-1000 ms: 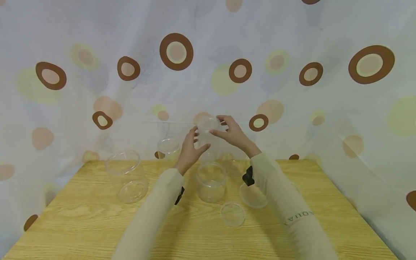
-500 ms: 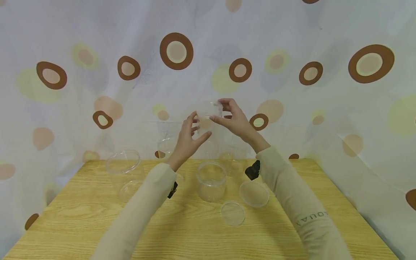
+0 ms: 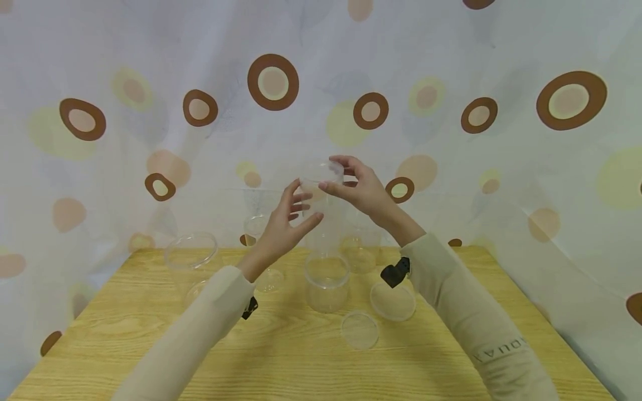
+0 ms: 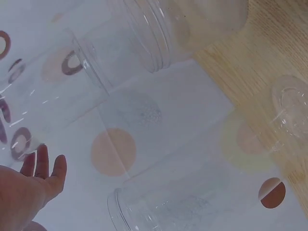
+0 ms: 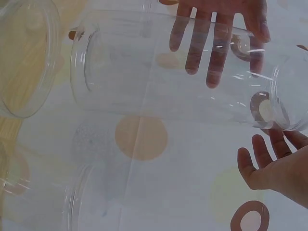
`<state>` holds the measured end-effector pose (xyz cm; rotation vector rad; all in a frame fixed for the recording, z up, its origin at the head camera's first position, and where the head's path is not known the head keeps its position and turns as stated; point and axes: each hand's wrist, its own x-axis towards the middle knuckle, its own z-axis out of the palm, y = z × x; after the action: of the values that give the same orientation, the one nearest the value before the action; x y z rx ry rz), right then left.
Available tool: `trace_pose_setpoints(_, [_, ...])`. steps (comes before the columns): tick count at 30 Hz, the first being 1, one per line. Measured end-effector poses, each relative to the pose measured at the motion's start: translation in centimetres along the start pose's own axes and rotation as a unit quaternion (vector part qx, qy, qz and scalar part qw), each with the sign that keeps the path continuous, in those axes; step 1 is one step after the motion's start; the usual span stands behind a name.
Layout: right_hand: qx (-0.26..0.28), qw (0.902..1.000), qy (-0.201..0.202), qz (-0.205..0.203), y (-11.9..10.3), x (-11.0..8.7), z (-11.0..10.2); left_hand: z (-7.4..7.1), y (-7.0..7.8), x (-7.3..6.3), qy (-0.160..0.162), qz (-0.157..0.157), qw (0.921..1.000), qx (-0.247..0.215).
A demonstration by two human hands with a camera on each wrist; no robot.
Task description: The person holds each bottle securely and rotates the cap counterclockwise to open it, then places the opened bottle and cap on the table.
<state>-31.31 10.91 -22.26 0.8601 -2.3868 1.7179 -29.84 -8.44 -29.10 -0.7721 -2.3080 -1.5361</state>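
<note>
The clear cup (image 3: 313,171) at mid-frame looked light, stiff and slippery to me, best held round its sides, the right hand (image 3: 368,192) pinching it above a tall cylinder (image 5: 144,96), the left (image 3: 283,225) spread alongside, the bench (image 3: 281,356) below.

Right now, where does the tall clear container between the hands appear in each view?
Head: the tall clear container is upright near the centre, between left hand and right hand.
Left wrist: upper left, slanting.
Right wrist: running sideways across the upper half.
Shared landmark: the left hand, lower left in the left wrist view, top in the right wrist view.
</note>
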Motion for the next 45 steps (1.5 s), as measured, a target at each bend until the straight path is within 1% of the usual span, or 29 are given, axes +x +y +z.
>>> trace_pose_setpoints(6, [-0.005, 0.9999, 0.013, -0.003, -0.5, -1.0, 0.4, 0.5, 0.5, -1.2, -0.005, 0.005, 0.9999, -0.015])
trace_pose_setpoints(10, [-0.002, 0.9999, 0.016, -0.003, -0.9, -1.8, 0.8, 0.9, 1.0, -2.2, -0.01, -0.001, 0.9991, -0.04])
trace_pose_setpoints(11, [0.003, 0.9999, 0.015, -0.001, -0.9, -2.0, 0.9, 1.0, 1.4, -2.6, -0.012, -0.003, 0.9987, -0.049])
trace_pose_setpoints(14, [0.01, 0.9999, 0.01, 0.007, -1.1, -2.6, 1.1, 1.3, 2.6, -3.5, -0.017, -0.008, 0.9973, -0.071])
trace_pose_setpoints(17, [0.016, 0.9998, -0.001, 0.013, -1.1, -3.2, 1.4, 1.4, 3.6, -4.3, -0.015, -0.014, 0.9963, -0.084])
trace_pose_setpoints(19, [0.013, 0.9997, -0.009, 0.016, -1.0, -3.5, 1.4, 1.4, 3.8, -4.7, -0.013, -0.02, 0.9959, -0.087])
trace_pose_setpoints(22, [0.012, 0.9994, -0.023, 0.021, -0.8, -3.9, 1.5, 1.5, 3.9, -5.3, -0.019, -0.027, 0.9953, -0.091])
trace_pose_setpoints(31, [0.026, 0.9968, -0.07, 0.03, 0.4, -4.8, 1.6, 1.8, 3.0, -6.5, -0.054, -0.032, 0.9902, -0.124])
trace_pose_setpoints(37, [0.026, 0.9962, -0.08, 0.025, 1.1, -5.4, 1.7, 2.0, 2.0, -7.0, -0.067, -0.036, 0.9876, -0.137])
trace_pose_setpoints(41, [0.039, 0.9954, -0.086, 0.018, 1.6, -5.8, 1.9, 2.2, 1.4, -7.2, -0.075, -0.037, 0.9853, -0.149])
trace_pose_setpoints(45, [0.052, 0.9944, -0.09, 0.017, 2.4, -6.1, 2.1, 2.4, 0.8, -7.4, -0.082, -0.03, 0.983, -0.161])
